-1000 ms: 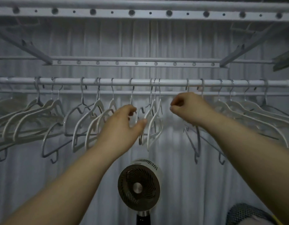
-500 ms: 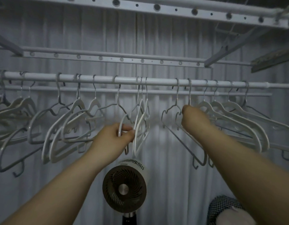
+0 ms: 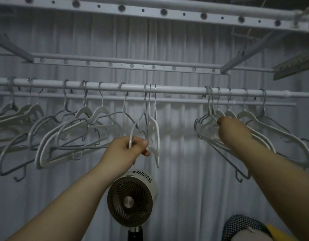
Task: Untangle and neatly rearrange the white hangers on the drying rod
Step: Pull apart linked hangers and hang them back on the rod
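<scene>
A white drying rod (image 3: 176, 90) runs across the view with several white and grey hangers hooked on it. My left hand (image 3: 126, 150) grips the curved arm of a white hanger (image 3: 154, 136) in a small cluster near the rod's middle. My right hand (image 3: 232, 131) is curled into a bunch of white hangers (image 3: 251, 119) on the right; its fingers are hidden behind the knuckles. A tangled group of hangers (image 3: 67, 133) hangs on the left. Between the middle cluster and the right bunch the rod is bare.
A round fan (image 3: 131, 199) on a black stand sits below my left hand. More rack bars with holes (image 3: 143, 10) run overhead. White curtains fill the background. A dark mesh object (image 3: 244, 225) shows at the bottom right.
My right hand has pushed the right bunch of hangers further right along the rod, widening the bare gap. My left hand keeps its grip on the middle hanger.
</scene>
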